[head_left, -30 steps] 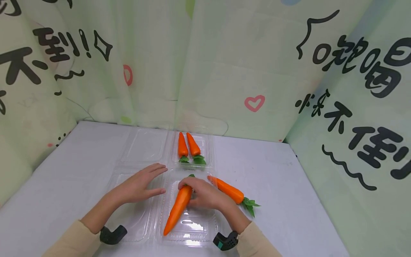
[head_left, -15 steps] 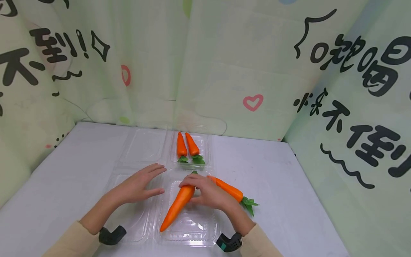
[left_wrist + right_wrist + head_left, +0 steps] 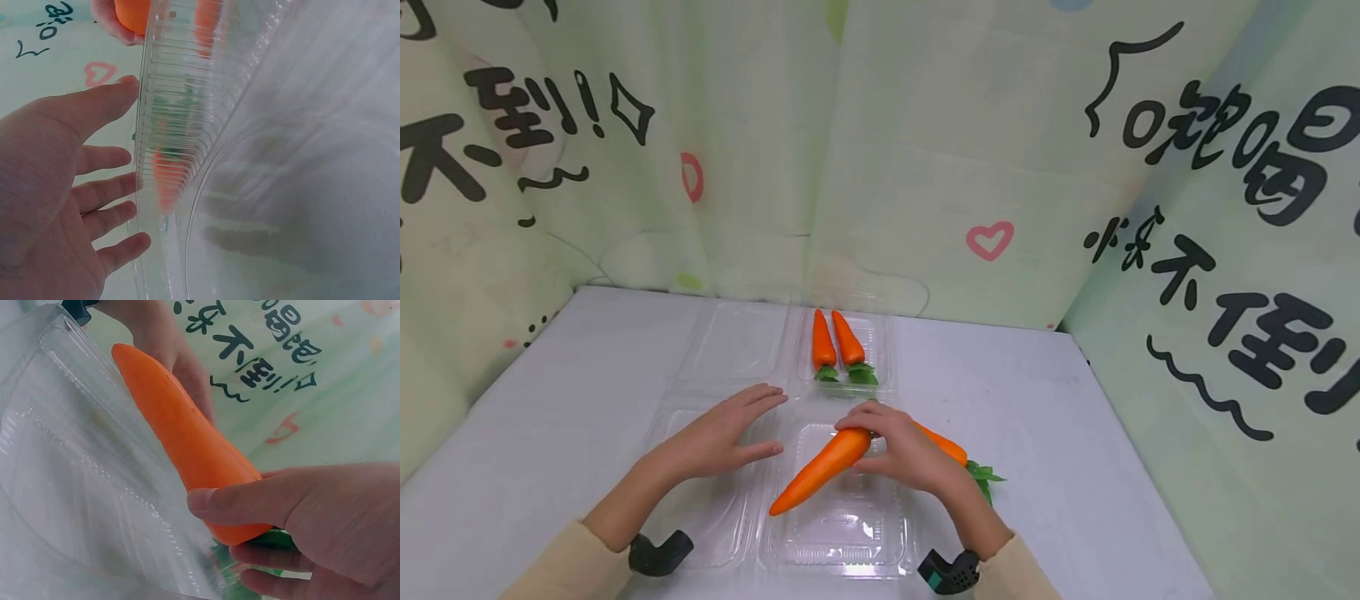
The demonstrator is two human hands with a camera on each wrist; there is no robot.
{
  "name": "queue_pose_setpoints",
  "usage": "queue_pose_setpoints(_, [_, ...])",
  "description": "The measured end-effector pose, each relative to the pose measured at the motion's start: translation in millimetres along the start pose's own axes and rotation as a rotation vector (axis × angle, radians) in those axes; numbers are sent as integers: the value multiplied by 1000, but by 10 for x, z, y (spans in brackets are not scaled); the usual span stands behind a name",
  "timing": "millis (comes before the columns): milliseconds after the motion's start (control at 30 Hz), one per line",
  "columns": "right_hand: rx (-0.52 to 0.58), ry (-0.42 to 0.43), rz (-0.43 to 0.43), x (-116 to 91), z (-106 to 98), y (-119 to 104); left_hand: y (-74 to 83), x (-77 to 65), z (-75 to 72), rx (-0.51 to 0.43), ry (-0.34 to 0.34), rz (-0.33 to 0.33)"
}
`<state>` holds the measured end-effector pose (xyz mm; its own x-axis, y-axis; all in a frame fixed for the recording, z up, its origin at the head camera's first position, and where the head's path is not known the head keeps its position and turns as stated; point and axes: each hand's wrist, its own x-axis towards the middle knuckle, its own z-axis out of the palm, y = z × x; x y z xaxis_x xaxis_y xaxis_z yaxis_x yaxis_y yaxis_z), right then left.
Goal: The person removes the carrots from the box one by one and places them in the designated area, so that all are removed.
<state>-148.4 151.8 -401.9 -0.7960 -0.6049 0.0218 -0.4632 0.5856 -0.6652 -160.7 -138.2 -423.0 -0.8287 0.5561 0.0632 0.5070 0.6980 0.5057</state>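
- Nearest, both sleeves (image 3: 553, 562) reach in over the white table (image 3: 1075, 517), a small black camera strapped at each wrist.
- Between the arms lies the near box (image 3: 837, 570), clear plastic, its lid (image 3: 722, 533) folded out flat to the left.
- The held carrot (image 3: 822, 472) slants above that box, thin tip low and toward the person, thick end up in the right hand; whether the tip touches the rim I cannot tell.
- The left hand (image 3: 724, 437) hovers by the seam of lid and box, fingers spread and nearly straight, gripping nothing; contact with the plastic is unclear.
- The right hand (image 3: 901, 447) pinches the carrot's thick end, thumb on one side, fingers on the other, near the leaves.
- The step in hand looks like handling this carrot over the box; the next move would call for a firm pinch, a steady tilt and the tip kept clear of the rim.
- Just beyond, the loose carrot (image 3: 951, 450) lies on the table right of the box, partly hidden by the right hand.
- Farther, two carrots (image 3: 848, 340) rest side by side in the far box (image 3: 886, 354), before the printed curtain (image 3: 910, 150).
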Motion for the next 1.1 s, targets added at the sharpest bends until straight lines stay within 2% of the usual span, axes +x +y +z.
queue_pose_setpoints(433, [-28, 70, 39, -104, -64, 35, 2, -5, 19, 8, 5, -7])
queue_pose_setpoints(667, [8, 79, 102, -121, -104, 24, -6, -3, 23, 25, 8, 10])
queue_pose_setpoints(1100, [36, 157, 191, -166, -125, 46, 18, -3, 13, 4, -1, -11])
